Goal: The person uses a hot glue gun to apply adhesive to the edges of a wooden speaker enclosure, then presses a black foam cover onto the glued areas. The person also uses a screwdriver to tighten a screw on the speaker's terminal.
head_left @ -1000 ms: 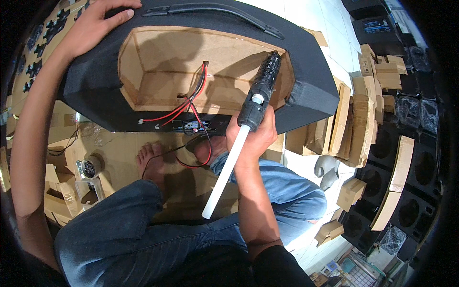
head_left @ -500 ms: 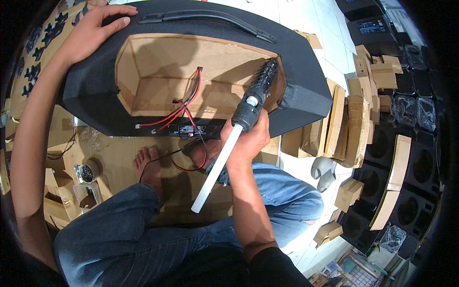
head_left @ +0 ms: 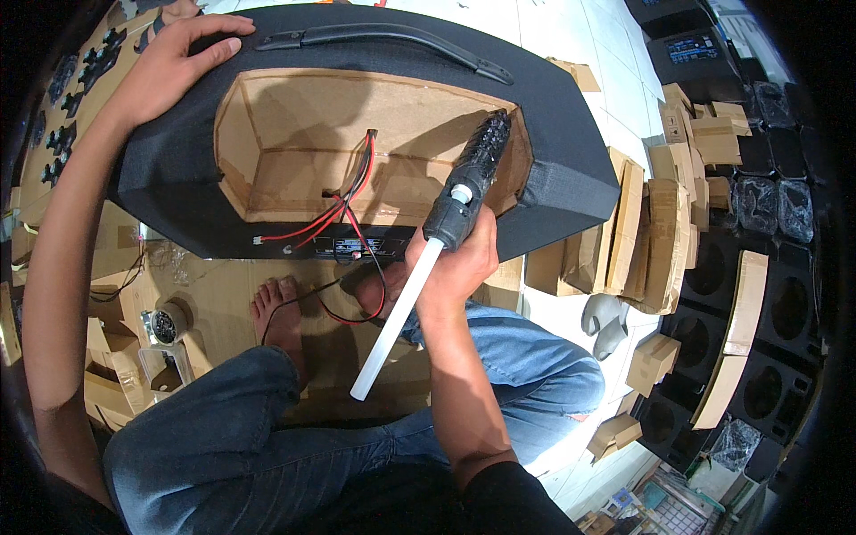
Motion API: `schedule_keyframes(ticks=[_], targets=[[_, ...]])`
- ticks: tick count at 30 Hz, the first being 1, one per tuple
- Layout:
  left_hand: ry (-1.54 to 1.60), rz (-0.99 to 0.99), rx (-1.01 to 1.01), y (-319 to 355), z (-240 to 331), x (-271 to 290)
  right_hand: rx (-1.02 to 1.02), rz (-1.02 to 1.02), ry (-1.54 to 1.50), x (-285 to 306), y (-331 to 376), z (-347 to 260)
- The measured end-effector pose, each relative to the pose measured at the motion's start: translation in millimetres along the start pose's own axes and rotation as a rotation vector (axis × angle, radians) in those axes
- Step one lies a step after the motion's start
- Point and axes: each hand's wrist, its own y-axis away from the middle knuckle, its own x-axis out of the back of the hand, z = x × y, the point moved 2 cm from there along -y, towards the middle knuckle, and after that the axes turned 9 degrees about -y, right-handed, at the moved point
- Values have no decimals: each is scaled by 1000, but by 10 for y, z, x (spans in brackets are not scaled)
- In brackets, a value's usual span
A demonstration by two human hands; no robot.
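A black speaker cabinet (head_left: 571,134) lies before me, its wide opening showing a bare wooden inside. My left hand (head_left: 183,67) rests open on its far left corner, fingers stretched over the black covering. In my right hand (head_left: 464,259) is a black hot glue gun (head_left: 481,160), gripped from below. Its nozzle end reaches over the right end of the opening; the tip is hard to make out. From its back a long white glue stick (head_left: 397,321) slants down to the left. Red and black wires (head_left: 343,201) come out of the cavity and hang over the near edge.
A black strap handle (head_left: 383,36) is fixed along the cabinet's far side. Cardboard pieces (head_left: 655,241) and black speaker boxes (head_left: 762,383) stand to the right. A round container of small dark parts (head_left: 165,325) sits at the left, near my bare feet (head_left: 276,312) on cardboard.
The glue gun and my right hand have shifted slightly left, the stick's end swinging left and down. The cabinet has tipped very slightly. My left hand keeps its place.
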Motion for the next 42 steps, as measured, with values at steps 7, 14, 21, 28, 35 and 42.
schedule_keyframes(ticks=[7,14,21,28,35,42], targets=[[-5,-37,12,-10,17,10,1,-6,28,26,-2,40],[-27,-36,13,-2,4,8,-11,-19,44,38,-26,-7],[-31,35,-29,13,4,3,-16,-80,-35,57,28,-68],[-10,-39,-9,-6,29,38,-19,-96,-23,83,28,-59],[6,-43,18,-1,45,18,6,-102,-35,78,0,-19],[-8,-53,7,-3,79,50,2,-184,-72,52,31,-92]])
